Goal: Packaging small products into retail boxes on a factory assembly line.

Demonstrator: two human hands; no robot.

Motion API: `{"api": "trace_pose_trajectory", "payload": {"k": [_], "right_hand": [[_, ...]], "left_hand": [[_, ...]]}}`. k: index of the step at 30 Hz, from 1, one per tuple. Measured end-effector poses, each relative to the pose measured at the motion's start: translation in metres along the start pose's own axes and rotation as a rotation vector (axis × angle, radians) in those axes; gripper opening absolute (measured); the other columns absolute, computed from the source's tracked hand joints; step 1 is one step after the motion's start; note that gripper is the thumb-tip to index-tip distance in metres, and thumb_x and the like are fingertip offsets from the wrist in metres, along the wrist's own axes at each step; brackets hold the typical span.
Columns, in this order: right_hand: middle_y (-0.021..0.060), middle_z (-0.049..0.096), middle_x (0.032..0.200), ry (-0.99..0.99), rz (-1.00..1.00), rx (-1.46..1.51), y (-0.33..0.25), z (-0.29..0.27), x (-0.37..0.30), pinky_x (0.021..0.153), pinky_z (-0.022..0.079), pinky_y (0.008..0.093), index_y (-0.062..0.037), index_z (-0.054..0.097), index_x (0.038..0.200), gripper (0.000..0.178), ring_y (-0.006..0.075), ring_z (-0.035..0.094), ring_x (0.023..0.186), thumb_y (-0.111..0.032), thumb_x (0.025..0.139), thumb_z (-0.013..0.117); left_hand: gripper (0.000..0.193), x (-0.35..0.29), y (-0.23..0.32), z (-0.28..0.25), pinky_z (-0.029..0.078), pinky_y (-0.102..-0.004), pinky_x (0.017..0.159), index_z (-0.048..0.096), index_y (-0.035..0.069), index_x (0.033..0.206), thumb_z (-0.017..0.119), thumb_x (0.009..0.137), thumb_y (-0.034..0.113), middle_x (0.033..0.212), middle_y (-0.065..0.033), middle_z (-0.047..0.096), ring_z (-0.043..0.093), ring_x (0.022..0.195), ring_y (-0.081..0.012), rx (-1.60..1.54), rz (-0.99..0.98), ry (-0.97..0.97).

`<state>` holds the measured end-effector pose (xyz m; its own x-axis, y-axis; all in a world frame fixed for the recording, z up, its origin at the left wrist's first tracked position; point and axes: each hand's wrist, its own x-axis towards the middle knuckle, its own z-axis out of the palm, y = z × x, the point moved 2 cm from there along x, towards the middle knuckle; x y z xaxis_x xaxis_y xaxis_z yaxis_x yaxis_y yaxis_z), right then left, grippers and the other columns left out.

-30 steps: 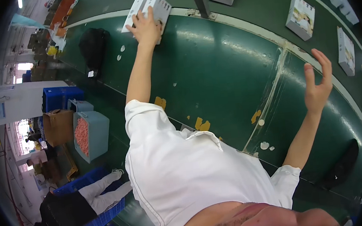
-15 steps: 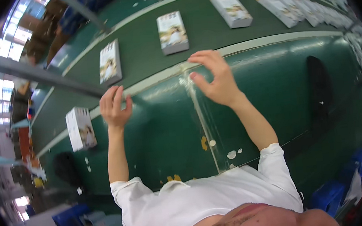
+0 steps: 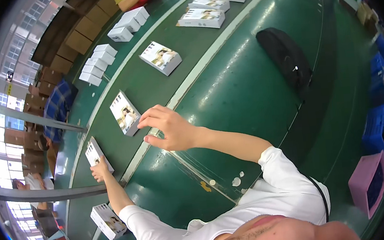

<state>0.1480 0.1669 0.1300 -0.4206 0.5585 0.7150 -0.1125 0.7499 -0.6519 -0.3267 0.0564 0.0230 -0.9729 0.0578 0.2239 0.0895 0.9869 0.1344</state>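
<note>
My left hand (image 3: 99, 169) is stretched out over the green belt, its fingers closed round the near end of a white printed box (image 3: 93, 150). My right hand (image 3: 165, 128) hovers at the belt's near edge with thumb and fingers apart and nothing in them. Close beyond its fingertips lies a second printed box (image 3: 125, 113). A third box (image 3: 161, 58) lies farther along the belt. Another white box (image 3: 108, 222) stands below my left forearm, by the near edge of the belt.
A row of overlapping boxes (image 3: 209, 4) lies at the far right of the belt. Small white boxes (image 3: 98, 63) stand across it, near a co-worker in a red apron. A metal bar (image 3: 47, 192) crosses beside my left arm. A black object (image 3: 283, 57) lies on the green table.
The view has turned, shifting the scene. My left hand has gone from above the near edge to a box on the belt and closed on it. My right hand remains open, now closer to another box.
</note>
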Motion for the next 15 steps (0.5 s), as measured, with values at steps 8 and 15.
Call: {"api": "trace_pose_trajectory", "payload": {"k": [8,15], "right_hand": [[0.0146,0.064,0.113,-0.046,0.095,0.024,0.023,0.030,-0.003,0.098,0.046,0.0403,-0.0036,0.064,0.114,0.036,0.0318,0.058,0.109,-0.020,0.083,0.071],[0.0146,0.046,0.141,-0.115,0.361,0.730,0.016,0.063,-0.025,0.110,0.034,0.0374,0.0000,0.032,0.148,0.079,0.0235,0.044,0.130,-0.061,0.099,0.042]], "left_hand": [[0.103,-0.088,0.027,-0.048,0.049,-0.0451,0.097,0.048,-0.001,0.136,0.091,0.058,0.051,0.123,-0.0210,0.057,0.058,0.115,-0.0362,-0.886,0.496,0.358],[0.120,-0.309,0.010,-0.110,0.031,-0.0505,0.110,0.024,-0.004,0.149,0.085,0.064,0.054,0.143,-0.0247,0.037,0.036,0.134,-0.0424,-1.113,0.954,0.194]]}}
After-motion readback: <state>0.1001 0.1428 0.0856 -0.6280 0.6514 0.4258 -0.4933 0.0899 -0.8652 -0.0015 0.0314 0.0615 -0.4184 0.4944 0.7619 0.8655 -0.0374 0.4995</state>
